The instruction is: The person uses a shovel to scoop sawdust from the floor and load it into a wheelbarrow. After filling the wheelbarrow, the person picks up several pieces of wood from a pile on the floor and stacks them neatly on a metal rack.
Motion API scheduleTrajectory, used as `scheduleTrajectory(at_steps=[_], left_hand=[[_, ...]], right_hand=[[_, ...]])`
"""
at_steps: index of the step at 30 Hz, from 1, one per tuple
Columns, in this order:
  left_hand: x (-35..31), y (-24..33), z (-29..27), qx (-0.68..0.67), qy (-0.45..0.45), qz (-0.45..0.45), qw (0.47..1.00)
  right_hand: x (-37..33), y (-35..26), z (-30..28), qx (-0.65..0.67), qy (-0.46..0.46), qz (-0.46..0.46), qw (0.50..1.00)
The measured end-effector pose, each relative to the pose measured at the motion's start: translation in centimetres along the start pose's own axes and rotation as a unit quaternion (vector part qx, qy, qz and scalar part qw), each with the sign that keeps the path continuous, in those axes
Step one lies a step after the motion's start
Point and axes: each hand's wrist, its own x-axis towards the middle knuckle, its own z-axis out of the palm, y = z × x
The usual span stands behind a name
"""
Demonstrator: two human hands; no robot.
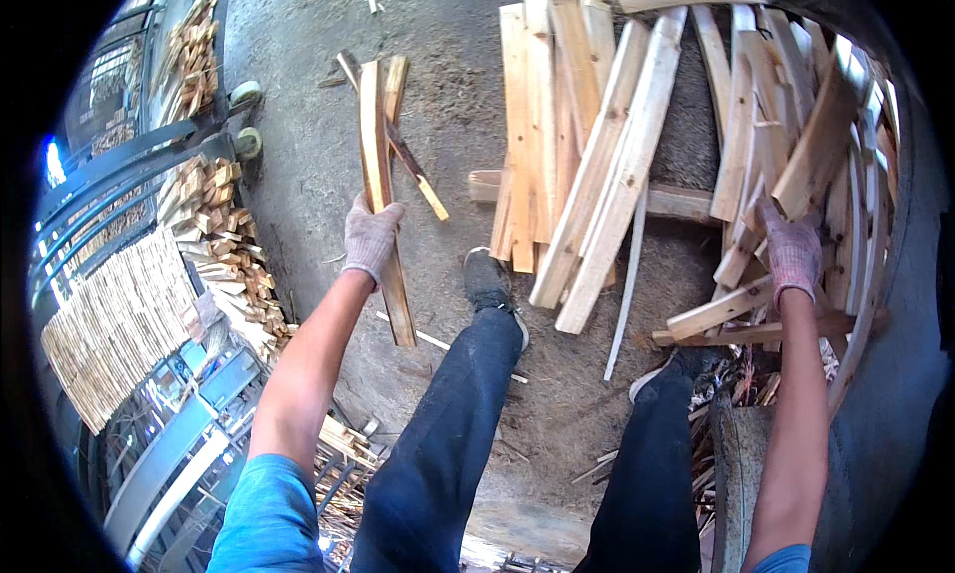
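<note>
Left fingers (358, 220) around wooden strip (373, 135)

Tan wooden strip (374, 140) with brown banding; blue sleeve (267, 513); navy trousers (443, 404); grey-brown floor (298, 95)

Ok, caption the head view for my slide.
Gloved left hand gripping a wooden strip above the floor, gloved right hand among piled boards.

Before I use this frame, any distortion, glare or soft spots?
Head view: fisheye bends the blue rail near the left rim; a bright patch blows out far left; left hand and its board look clear; right hand's fingertips are hard to make out.
</note>
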Motion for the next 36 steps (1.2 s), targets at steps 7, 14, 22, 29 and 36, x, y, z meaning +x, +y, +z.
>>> scheduleTrajectory(at_steps=[7, 14, 22, 29, 36], left_hand=[[7.5, -8.1, 1.1, 0.266, 0.130, -0.007, 0.955], [8.9, -1.5, 8.7, 0.034, -0.081, -0.159, 0.983], [-2.2, -5.0, 5.2, -0.067, 0.014, -0.060, 0.996], [-8.4, -5.3, -1.6, -0.219, -0.069, -0.115, 0.967], [-15.4, -10.9, -6.2, -0.042, -0.060, -0.137, 0.988]], right_hand=[[0.9, 0.6, 2.2, 0.020, 0.037, -0.015, 0.999], [2.9, 2.1, 3.2, 0.022, 0.106, -0.059, 0.992], [-0.2, -1.7, 2.0, 0.085, 0.052, 0.035, 0.994], [1.2, -2.8, 3.3, 0.096, 0.064, 0.036, 0.993], [-1.2, -2.4, 2.1, 0.038, 0.008, 0.027, 0.999]])
